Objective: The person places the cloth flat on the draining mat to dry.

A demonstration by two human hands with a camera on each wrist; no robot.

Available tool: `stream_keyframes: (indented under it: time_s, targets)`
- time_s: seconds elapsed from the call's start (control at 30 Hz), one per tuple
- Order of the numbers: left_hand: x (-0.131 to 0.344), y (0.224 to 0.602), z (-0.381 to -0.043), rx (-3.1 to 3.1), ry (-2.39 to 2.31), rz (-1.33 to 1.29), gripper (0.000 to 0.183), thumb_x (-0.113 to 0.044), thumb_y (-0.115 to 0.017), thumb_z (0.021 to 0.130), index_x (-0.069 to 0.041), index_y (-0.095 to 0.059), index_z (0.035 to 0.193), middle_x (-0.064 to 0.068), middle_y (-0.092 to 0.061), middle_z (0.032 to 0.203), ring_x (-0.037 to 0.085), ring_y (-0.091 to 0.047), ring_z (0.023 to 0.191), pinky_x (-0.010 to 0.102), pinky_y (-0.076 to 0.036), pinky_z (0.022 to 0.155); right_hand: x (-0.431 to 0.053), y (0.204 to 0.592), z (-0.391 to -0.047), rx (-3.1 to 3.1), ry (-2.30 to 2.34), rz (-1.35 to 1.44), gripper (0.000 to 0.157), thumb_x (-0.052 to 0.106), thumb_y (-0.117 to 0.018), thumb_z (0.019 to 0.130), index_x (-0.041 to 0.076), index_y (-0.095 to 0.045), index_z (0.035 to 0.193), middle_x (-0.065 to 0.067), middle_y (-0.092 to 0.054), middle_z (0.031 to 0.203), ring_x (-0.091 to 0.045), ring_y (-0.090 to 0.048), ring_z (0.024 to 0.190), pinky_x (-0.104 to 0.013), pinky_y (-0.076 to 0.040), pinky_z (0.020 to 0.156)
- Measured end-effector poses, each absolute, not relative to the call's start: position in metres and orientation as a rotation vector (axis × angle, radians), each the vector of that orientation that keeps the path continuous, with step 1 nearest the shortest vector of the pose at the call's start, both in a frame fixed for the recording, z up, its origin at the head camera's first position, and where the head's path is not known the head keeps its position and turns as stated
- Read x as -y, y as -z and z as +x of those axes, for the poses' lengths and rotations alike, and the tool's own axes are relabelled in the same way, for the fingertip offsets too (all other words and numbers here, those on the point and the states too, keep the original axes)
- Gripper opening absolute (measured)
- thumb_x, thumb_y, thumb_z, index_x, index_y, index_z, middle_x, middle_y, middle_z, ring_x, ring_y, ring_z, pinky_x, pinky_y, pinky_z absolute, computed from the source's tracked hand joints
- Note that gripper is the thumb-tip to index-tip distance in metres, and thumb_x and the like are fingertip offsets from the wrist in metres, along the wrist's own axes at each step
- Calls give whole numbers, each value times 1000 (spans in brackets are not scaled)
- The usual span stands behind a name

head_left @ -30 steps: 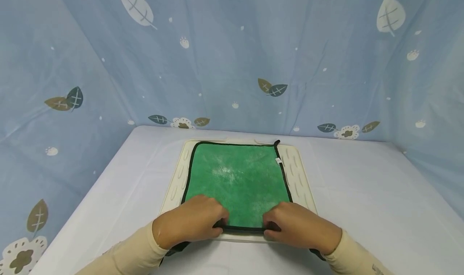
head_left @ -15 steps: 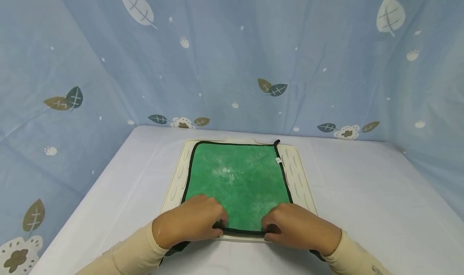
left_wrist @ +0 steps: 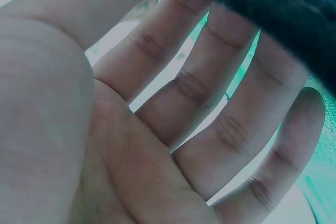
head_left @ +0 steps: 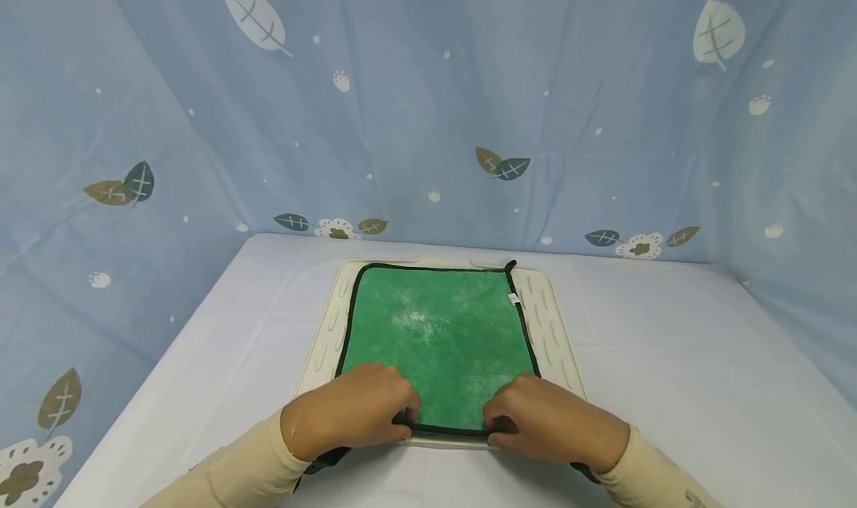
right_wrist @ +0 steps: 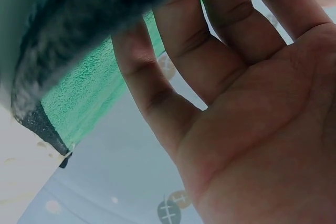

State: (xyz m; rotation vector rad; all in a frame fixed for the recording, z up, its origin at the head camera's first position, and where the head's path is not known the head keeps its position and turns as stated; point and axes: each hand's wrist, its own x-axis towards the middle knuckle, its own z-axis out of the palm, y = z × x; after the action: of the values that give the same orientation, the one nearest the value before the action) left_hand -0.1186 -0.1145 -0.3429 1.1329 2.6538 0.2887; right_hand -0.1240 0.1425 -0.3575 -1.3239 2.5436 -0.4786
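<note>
A green cloth [head_left: 438, 337] with a dark border is spread flat over a cream tray [head_left: 552, 329]. At its near edge, the left hand [head_left: 355, 407] pinches the border on the left with thumb and fingers. Further right along that same edge, the right hand [head_left: 552, 422] pinches it too. Close up in the left wrist view, the dark border [left_wrist: 278, 11] passes above the curled fingers. The right wrist view shows a dark, fuzzy stretch of the cloth [right_wrist: 79, 40] at the fingertips. The backs of the hands cover the near corners of the cloth in the head view.
The tray rests on a white-covered table [head_left: 669, 359], with bare surface to its left and right. A blue curtain [head_left: 428, 106] with leaf prints encloses the back and sides. A small white tag [head_left: 513, 298] sits on the cloth's right border.
Between the hands, the cloth's near edge has shifted slightly toward the person. Both hands keep nearly the same place and hold.
</note>
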Motion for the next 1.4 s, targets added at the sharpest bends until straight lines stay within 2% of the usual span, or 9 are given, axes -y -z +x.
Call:
stream_keyframes:
  time_s: [0.27,0.53,0.73,1.1,1.27,1.4]
  targets:
    - [116,344,-118,-2631,-324,1123,1,-28,-72,78,-28,-72,77,-20,-60,65,-5,-45,51,17,-38,50,-142,361,-124,-2517,491,-1290,11,21,-69,81,27,-64,73,21,-50,61,8,-41,52,-12,-38,52]
    - [117,344,-118,-2625,-368,1101,15,-32,-66,84,-29,-70,69,-21,-60,64,-6,-45,50,16,-38,50,-140,361,-125,-2495,564,-1326,13,25,-64,85,26,-66,73,23,-50,61,11,-40,51,-10,-37,51]
    - [114,346,-117,-2638,-321,1090,8,-31,-72,78,-30,-68,71,-21,-56,60,-4,-44,50,17,-37,48,-141,363,-125,-2509,541,-1343,14,21,-67,82,28,-63,70,23,-51,62,11,-41,53,-9,-37,52]
    - [114,353,-120,-2643,-315,1105,22,-26,-77,70,-26,-56,66,-18,-50,60,-1,-42,51,19,-35,48,-139,369,-128,-2517,538,-1253,23,23,-73,76,26,-53,65,20,-45,56,9,-40,49,-11,-36,49]
    - [115,354,-120,-2653,-305,1113,23,-28,-78,70,-26,-55,66,-19,-49,59,-1,-42,51,19,-35,47,-137,368,-128,-2528,526,-1252,23,23,-73,76,26,-53,64,19,-44,56,8,-39,50,-12,-36,49]
    - [117,354,-123,-2642,-350,1113,20,-33,-72,77,-28,-56,67,-19,-48,58,-2,-41,50,18,-36,47,-139,365,-129,-2538,526,-1266,17,26,-68,81,28,-56,70,20,-46,60,8,-41,53,-12,-37,51]
